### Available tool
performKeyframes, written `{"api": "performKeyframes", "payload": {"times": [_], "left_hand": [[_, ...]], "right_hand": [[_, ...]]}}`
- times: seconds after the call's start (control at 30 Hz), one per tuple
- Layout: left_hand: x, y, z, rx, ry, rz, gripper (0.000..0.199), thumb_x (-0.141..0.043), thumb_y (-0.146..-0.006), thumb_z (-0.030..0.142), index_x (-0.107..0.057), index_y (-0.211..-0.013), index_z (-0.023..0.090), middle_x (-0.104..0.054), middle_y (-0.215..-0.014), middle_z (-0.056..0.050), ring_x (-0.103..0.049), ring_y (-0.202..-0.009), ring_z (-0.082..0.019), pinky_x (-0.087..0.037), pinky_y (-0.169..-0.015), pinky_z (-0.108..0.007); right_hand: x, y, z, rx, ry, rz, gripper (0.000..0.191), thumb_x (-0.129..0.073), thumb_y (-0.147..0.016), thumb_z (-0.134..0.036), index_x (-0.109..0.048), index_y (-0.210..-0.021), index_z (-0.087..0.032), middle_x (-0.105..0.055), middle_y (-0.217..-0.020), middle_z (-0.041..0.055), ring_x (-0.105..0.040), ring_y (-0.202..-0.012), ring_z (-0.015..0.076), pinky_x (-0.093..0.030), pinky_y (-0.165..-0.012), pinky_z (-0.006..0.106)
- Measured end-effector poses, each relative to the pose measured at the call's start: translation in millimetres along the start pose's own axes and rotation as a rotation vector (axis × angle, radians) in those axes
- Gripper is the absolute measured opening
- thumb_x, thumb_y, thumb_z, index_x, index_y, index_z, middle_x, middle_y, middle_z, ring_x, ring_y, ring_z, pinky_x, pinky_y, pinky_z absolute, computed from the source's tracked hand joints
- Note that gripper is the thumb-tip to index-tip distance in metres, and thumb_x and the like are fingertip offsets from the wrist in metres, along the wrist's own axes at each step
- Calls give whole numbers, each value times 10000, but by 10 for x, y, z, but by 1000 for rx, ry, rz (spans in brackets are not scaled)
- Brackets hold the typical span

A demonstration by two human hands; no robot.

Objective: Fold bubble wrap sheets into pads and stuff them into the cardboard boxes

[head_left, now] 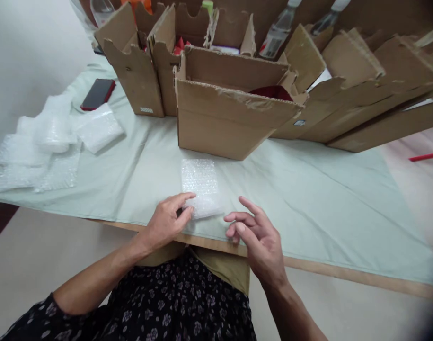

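A clear bubble wrap pouch (199, 182) lies flat on the pale green tablecloth, close to the table's front edge. At its lower left corner is my left hand (172, 213), thumb and forefinger apart, fingertips at the plastic; whether they press on it I cannot tell. My right hand (257, 232) hovers to the right of the pouch, apart from it, with fingers loosely curled and spread and nothing in them. Just behind the pouch stands a cardboard box (230, 113) with something dark red inside.
A heap of bubble wrap pouches (42, 147) lies at the left, with a phone (98, 94) in a red case behind it. Several cardboard boxes (138, 78) line the back, with bottles (278, 35) behind them. A red stick (427, 156) is at far right.
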State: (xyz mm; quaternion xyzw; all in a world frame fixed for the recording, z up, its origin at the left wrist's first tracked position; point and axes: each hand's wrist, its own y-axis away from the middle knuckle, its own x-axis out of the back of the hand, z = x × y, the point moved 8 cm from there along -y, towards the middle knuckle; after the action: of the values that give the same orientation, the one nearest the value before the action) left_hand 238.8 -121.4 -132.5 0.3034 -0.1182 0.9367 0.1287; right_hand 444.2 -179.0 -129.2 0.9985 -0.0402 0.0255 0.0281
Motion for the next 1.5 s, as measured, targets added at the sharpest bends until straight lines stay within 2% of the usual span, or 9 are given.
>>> {"api": "performKeyframes", "payload": {"times": [0.2,0.4,0.53,0.67,0.83,0.93,1.2,1.37,1.5], "left_hand": [[-39,-184,-68,39,-81,-23,409,-597,-921,206,-636,-1324,147,-619,-665,51,-550,-584,-116,-496,-637,-247],[90,-75,148,-283,-322,171,343,-636,-951,232,-637,-1279,131,-697,-1098,-137,-667,-1005,-248,-562,-888,-394],[86,117,295,-448,-370,112,243,-686,-934,267,-683,-1147,150,-717,-1152,-141,-650,-1080,-283,-530,-932,-442],[65,129,217,-388,-285,56,129,-603,-973,169,-697,-1061,167,-759,-907,-51,-677,-850,-207,-520,-792,-374],[54,-147,13,-233,-244,38,185,-628,-943,189,-714,-1106,174,-773,-878,-34,-687,-734,-169,-554,-737,-330],[57,-296,-36,-199,-270,64,222,-639,-933,194,-709,-1141,154,-756,-921,-57,-680,-734,-168,-568,-716,-317],[116,-103,168,-362,-235,68,250,-645,-942,260,-679,-1175,178,-711,-1134,-115,-662,-1053,-265,-552,-934,-450],[313,21,-37,53,108,189,358,-698,-889,327,-656,-1206,165,-706,-1144,-123,-681,-1010,-252,-575,-889,-425],[-76,181,-152,474,711,22,437,-743,-864,391,-657,-1224,161,-733,-1168,-127,-710,-1052,-253,-571,-945,-413]], "right_hand": [[-407,-66,-332,688,898,-251,341,-602,-921,-118,-681,-1238,-216,-710,-1331,119,-643,-1230,312,-561,-913,478],[-567,-330,-129,743,1120,-315,240,-544,-996,-148,-698,-1178,-180,-750,-1252,109,-646,-1178,289,-482,-898,439],[-564,-338,-197,730,1071,-317,228,-508,-1021,-162,-714,-1116,-185,-787,-1100,89,-677,-1023,251,-448,-878,406],[-515,-353,-208,618,929,-362,223,-519,-1030,-195,-705,-1153,-181,-793,-993,63,-687,-889,214,-460,-852,374],[-352,-292,-334,711,974,-92,205,-588,-1008,-268,-689,-1167,-186,-748,-1128,112,-659,-1013,250,-453,-869,392],[-483,-270,-277,769,1113,-190,204,-615,-986,-254,-690,-1166,-197,-725,-1223,125,-633,-1103,280,-443,-898,419],[-426,-451,-127,481,914,-300,253,-507,-1026,-222,-705,-1182,-217,-794,-1095,70,-698,-968,234,-475,-899,409],[-213,-571,35,90,584,-237,237,-547,-983,-286,-722,-1128,-218,-784,-1121,59,-710,-966,221,-524,-886,376],[-239,-574,91,-50,258,-209,230,-583,-959,-359,-712,-1076,-208,-769,-980,43,-695,-841,180,-544,-752,300]]}}
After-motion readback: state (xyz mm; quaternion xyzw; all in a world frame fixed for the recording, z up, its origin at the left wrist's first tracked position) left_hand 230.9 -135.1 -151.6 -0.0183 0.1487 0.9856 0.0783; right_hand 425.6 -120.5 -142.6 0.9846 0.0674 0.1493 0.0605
